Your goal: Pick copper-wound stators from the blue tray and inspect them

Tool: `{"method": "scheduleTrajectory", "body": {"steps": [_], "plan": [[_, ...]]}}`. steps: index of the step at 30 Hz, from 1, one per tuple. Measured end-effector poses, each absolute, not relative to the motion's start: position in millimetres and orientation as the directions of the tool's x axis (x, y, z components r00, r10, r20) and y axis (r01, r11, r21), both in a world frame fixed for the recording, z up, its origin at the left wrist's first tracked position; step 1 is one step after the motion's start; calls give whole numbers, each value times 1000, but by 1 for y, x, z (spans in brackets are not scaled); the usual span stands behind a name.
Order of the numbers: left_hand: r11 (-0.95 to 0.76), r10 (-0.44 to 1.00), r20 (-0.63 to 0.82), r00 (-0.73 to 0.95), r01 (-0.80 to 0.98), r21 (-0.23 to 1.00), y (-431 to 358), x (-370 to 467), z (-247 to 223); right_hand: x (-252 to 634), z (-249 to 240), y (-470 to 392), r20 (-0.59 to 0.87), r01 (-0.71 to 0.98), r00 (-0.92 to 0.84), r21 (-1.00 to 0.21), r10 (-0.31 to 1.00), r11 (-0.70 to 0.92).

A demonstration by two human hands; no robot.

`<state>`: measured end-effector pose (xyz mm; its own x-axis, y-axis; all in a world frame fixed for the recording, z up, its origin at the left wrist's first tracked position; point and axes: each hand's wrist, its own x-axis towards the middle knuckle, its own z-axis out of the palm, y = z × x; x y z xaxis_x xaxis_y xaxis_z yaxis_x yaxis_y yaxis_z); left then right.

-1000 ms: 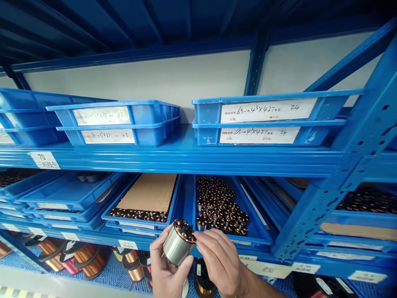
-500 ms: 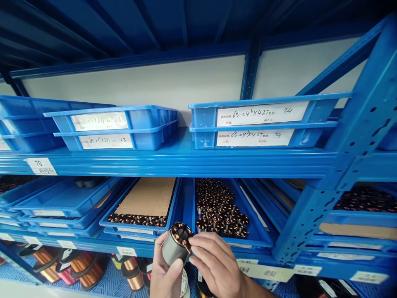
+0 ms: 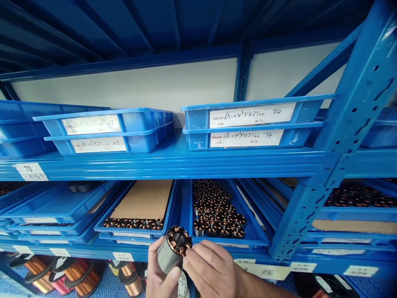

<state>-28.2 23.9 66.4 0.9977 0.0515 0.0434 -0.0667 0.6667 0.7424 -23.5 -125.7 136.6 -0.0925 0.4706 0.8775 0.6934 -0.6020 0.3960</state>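
Stator [image 3: 171, 251] steel cylinder, copper windings | left hand [image 3: 161, 278] grip wraps it | right hand [image 3: 211, 271] seemingly pinches rim

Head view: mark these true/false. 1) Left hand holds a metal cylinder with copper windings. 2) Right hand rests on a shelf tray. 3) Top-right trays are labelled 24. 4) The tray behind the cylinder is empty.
1) True: the left hand grips the wound stator.
2) False: the right hand pinches at the stator's copper end.
3) True: both stacked trays read 24.
4) False: the open tray holds many wound coils.
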Motion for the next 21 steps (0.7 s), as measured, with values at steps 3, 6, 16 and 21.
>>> {"method": "scheduleTrajectory", "body": {"steps": [3,6,16,21], "plan": [[685,46,35,998,-57,726,29,-27,71,-26,145,-120,865,702,-62,393,498,-594],[760,-75,7,997,52,648,35,-24,74,-29,149,-115,906,754,-22,293,423,-587],[829,-366,57,929,298,474,43,-21,61,-26,109,-112,947,862,269,-156,175,-482],[840,-435,44,899,388,380,41,-22,59,-27,110,-106,941,857,287,-168,180,-486]]}}
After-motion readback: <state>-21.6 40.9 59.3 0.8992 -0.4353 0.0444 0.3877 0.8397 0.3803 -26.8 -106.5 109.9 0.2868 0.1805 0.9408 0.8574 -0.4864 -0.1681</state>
